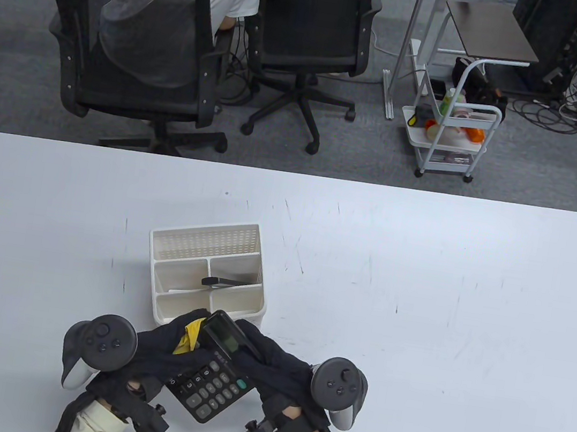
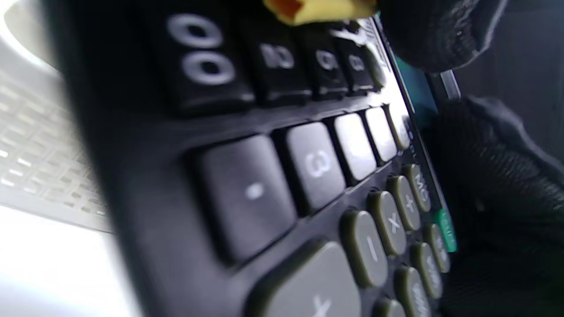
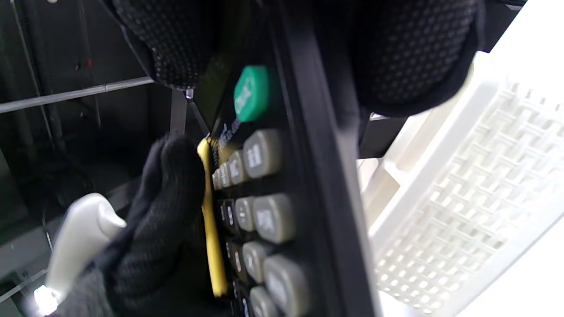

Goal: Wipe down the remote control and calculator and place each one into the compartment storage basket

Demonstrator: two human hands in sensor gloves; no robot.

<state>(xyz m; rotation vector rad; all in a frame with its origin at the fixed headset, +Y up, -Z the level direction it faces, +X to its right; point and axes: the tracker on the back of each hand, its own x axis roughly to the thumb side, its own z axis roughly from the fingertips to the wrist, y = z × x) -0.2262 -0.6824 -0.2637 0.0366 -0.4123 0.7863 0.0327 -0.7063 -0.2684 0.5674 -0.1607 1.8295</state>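
The calculator [image 1: 215, 364] was up off the table [image 1: 416, 300], low centre of the table view, just in front of the white compartment basket [image 1: 206, 274]. The right hand [image 1: 272, 360] clamped its edge near the display; the left hand [image 1: 160, 348] pinched a yellow cloth [image 1: 187, 339] against the keys. A dark remote control [image 1: 227, 283] already lay in a basket compartment. Best bet here, I'd say: firm grip, cloth dragged along the raised rubbery key rows, then over the glossy screen. Hard black plastic body, perforated basket walls.
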